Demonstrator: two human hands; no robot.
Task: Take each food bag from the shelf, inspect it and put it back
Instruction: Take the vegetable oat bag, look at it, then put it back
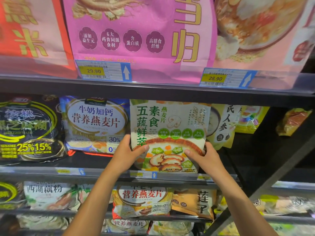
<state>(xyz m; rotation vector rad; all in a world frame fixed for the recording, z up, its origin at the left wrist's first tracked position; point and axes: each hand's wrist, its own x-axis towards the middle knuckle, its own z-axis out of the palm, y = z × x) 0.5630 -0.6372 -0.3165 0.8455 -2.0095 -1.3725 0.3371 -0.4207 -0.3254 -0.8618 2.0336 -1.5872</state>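
A cream food bag (170, 123) with green characters and a picture of mushrooms and vegetables stands upright at the front of the middle shelf (42, 171). My left hand (131, 150) grips its lower left edge, thumb across the front. At the lower right edge my right hand (202, 155) holds it, thumb on the front and fingers behind. The bag's bottom edge sits at the shelf's front rail, between a blue-and-white oat bag (95, 123) and a yellow ginseng bag (221, 125).
A black sesame bag (29, 128) stands at the far left of the same shelf. Big pink and red bags (139, 31) fill the upper shelf, with price tags (102, 70) on its rail. More bags (143, 200) crowd the lower shelves. A dark diagonal strut (272, 174) crosses at right.
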